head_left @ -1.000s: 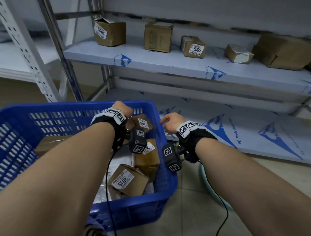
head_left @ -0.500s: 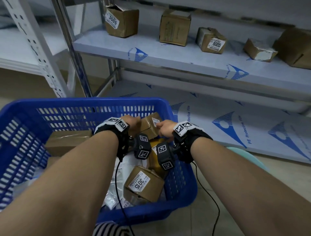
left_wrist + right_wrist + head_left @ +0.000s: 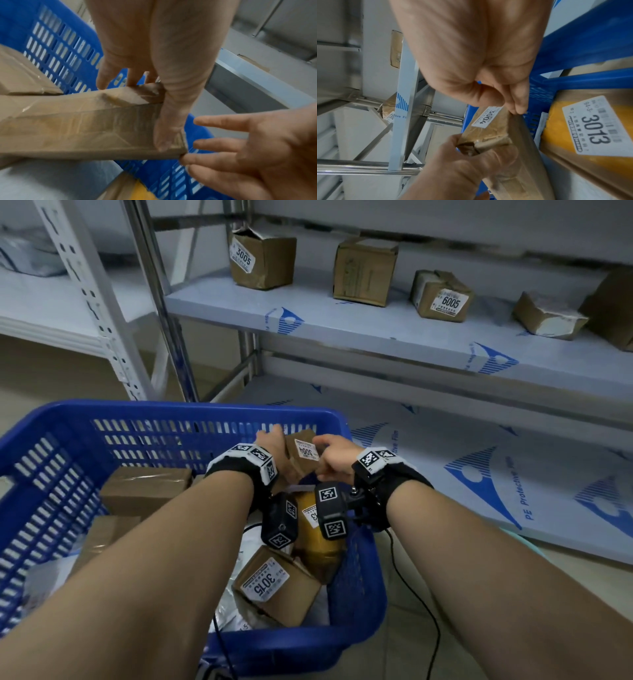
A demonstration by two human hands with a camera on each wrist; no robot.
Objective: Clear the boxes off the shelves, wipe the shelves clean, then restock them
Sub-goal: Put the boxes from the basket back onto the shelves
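Head view: I see my left hand [image 3: 274, 450] and my right hand [image 3: 334, 455] meeting over the far right corner of the blue basket [image 3: 51, 440], both on the box labelled 3004 [image 3: 303, 451], which is raised above the other parcels. The left hand covers the box's left side; the right hand's fingers curl at its right edge. Lower in the basket lie the box labelled 3015 [image 3: 277, 585], a yellow parcel [image 3: 320, 556] and a taped brown box [image 3: 145, 487]. On the middle shelf [image 3: 376, 326] stand the box labelled 3005 [image 3: 262, 258], an unlabelled carton [image 3: 364, 272], the box labelled 6005 [image 3: 442, 296] and a small flat box [image 3: 548, 314]. The bottom shelf [image 3: 462, 460], under blue-printed protective film, holds no boxes where visible.

Left wrist view: the left thumb lies flat along the end face of the box labelled 3004 [image 3: 85, 121], and the other fingers reach over its far edge, so the hand clasps it. The right hand [image 3: 257, 146] arrives from the right, fingers straight and spread, tips just at the box's corner.

Right wrist view: the right thumb and fingertips [image 3: 518, 106] pinch the upper edge of the box beside its label [image 3: 485, 116]. The left hand [image 3: 462, 162] grips the taped end from below. The yellow parcel, labelled 3013 [image 3: 589, 129], lies beside it against the basket wall.
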